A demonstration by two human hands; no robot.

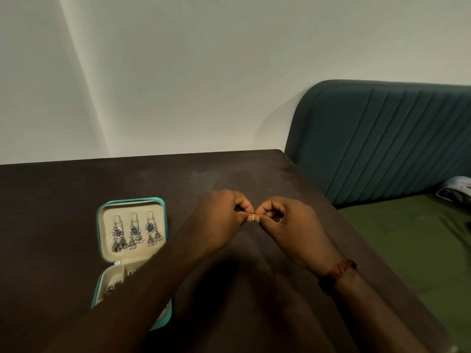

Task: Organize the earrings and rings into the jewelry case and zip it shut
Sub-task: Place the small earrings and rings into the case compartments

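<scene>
A teal jewelry case [163, 220] lies open on the dark table, left of my hands. Its cream lid panel holds three silver dangling earrings [135, 234] with blue stones. My left forearm hides much of the lower tray [112, 278], where small pieces show. My left hand [219, 220] and my right hand [293, 225] meet fingertip to fingertip above the table, both pinching a small gold ring [253, 217]. A thin silver ring [279, 220] shows under my right hand's curled fingers; whether it is held I cannot tell.
The dark brown table [76, 189] ends at a right edge close to my right wrist, which wears a red thread band [339, 270]. Beyond it stand a teal padded headboard [382, 138] and a green mattress [407, 245]. A white wall rises behind.
</scene>
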